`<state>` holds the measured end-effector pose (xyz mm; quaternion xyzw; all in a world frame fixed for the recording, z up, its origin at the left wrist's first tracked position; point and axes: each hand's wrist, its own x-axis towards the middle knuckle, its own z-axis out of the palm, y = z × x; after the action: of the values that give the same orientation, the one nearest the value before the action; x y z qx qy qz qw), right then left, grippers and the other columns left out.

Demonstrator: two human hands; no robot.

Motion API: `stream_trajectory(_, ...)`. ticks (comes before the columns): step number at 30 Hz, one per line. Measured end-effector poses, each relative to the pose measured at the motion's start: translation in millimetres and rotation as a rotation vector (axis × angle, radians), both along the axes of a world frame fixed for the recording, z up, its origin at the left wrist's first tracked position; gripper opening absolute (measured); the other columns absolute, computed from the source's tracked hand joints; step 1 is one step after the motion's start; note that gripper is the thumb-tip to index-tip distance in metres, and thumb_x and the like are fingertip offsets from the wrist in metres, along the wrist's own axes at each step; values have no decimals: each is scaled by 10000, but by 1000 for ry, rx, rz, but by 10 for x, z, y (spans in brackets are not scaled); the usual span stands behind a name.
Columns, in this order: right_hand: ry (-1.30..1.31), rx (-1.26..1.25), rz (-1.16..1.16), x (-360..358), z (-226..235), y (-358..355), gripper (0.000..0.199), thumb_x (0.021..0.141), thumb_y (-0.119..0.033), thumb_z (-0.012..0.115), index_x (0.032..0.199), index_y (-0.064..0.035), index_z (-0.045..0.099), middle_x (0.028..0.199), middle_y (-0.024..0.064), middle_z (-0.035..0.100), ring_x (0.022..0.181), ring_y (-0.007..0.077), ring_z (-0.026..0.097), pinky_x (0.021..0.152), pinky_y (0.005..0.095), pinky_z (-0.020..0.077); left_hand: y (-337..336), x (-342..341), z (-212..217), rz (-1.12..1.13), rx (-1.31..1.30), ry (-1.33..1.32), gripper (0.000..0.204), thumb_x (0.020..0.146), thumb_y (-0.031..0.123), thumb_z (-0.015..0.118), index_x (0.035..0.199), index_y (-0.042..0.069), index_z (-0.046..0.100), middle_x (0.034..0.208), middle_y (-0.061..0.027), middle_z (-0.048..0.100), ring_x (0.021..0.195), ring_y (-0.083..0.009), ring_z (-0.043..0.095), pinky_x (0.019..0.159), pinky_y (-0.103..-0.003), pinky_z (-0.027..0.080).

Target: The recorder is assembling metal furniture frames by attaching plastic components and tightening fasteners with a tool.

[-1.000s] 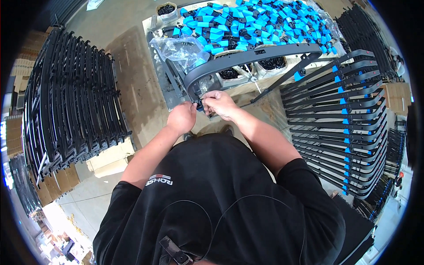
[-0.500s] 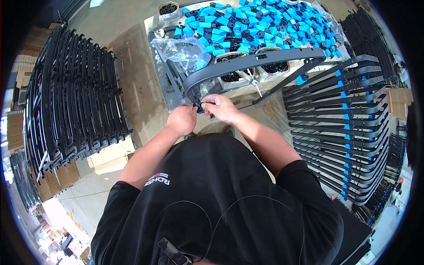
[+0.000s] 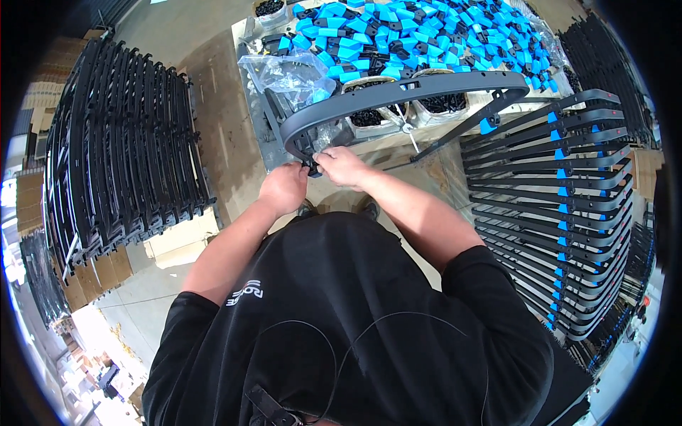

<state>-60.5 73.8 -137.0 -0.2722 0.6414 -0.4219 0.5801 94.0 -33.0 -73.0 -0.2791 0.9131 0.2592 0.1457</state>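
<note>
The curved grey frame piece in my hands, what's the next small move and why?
Probably press the small black part home with the right hand while the left hand steadies the curved grey frame piece. Both hands meet at its near end, fingertips pinched on something small and dark there; whether it is seated is hidden.

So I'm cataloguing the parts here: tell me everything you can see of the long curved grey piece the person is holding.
The curved grey bar looks like matte moulded plastic, a long flat arc. It spans the table's near edge, over tubs of small black parts. Its left end bends into a tight hook, where the left hand and right hand meet on a small black fitting. Its right end joins a thin dark strut bearing a blue clip.
</note>
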Motion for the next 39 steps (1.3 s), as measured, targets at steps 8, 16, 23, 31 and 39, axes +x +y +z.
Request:
stream_trajectory(8, 425, -202, -154, 127, -28, 64, 458, 1003, -382, 476, 923, 8, 702, 945, 244, 699, 937, 369, 682, 831, 466, 500, 37, -39, 18, 25, 8, -3, 358, 1039, 262, 438, 1005, -37, 632, 1045, -273, 673, 1029, -451, 623, 921, -519, 485)
stream_trajectory(16, 410, -97, -171, 212, 170, 59, 469, 999, -357, 445, 979, 32, 706, 1032, 284, 692, 1038, 453, 641, 937, 522, 474, 94, -11, 59, 15, -31, 34, 363, 1044, 258, 416, 993, -30, 631, 1050, -267, 676, 1026, -442, 631, 928, -523, 490)
stream_trajectory(23, 492, -12, -191, 303, 189, 49, 530, 1031, -376, 383, 972, 53, 689, 1045, 309, 674, 1051, 470, 623, 953, 524, 465, 122, -21, 41, 55, -46, 4, 368, 1046, 263, 411, 1001, -29, 631, 1048, -265, 676, 1041, -439, 625, 938, -519, 483)
stream_trajectory(31, 435, -81, -221, 359, 167, 96, 532, 1037, -405, 385, 1015, 48, 664, 1057, 292, 679, 1071, 465, 624, 954, 531, 464, 154, -16, 0, 60, -82, -2, 378, 1051, 275, 402, 1034, -21, 636, 1083, -259, 678, 1066, -434, 623, 953, -514, 478)
stream_trajectory(39, 455, -23, -178, 391, 195, 70, 461, 1038, -378, 421, 1093, 23, 641, 1115, 288, 662, 1083, 467, 614, 931, 531, 473, 212, -9, 64, 119, -84, -59, 378, 1048, 275, 406, 1076, -18, 642, 1128, -252, 674, 1097, -421, 618, 974, -499, 476)
